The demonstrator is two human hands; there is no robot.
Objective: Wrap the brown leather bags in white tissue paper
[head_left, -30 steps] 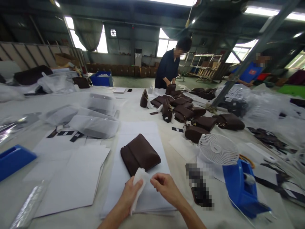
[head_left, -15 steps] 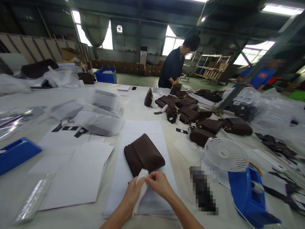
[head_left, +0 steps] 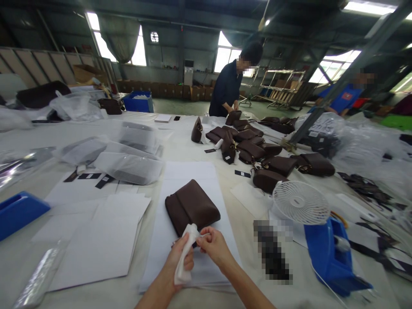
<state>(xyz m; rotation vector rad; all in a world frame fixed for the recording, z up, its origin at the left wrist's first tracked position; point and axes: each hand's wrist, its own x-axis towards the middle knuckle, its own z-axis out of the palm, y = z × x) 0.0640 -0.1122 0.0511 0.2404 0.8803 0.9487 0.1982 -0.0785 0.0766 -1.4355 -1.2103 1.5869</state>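
A dark brown bag (head_left: 193, 205) lies on a stack of white paper (head_left: 206, 171) in front of me. Just below its near edge, my left hand (head_left: 178, 259) is wrapped round a bunched white tissue (head_left: 186, 255). My right hand (head_left: 214, 245) is pinched at the tissue's upper right side; what lies between its fingertips is too small to make out. Both hands are close together over the paper.
Brown bags (head_left: 251, 150) are heaped at the back right, near a person (head_left: 225, 88). A white fan (head_left: 301, 201) and a blue tape dispenser (head_left: 331, 257) stand on the right. Wrapped bags (head_left: 128, 165), white sheets (head_left: 96, 244) and another blue dispenser (head_left: 21, 212) lie left.
My left hand has turned, and its fingers now show wrapped round the tissue, which looks more bunched. My right hand stays pinched beside it. The whole view has shifted slightly.
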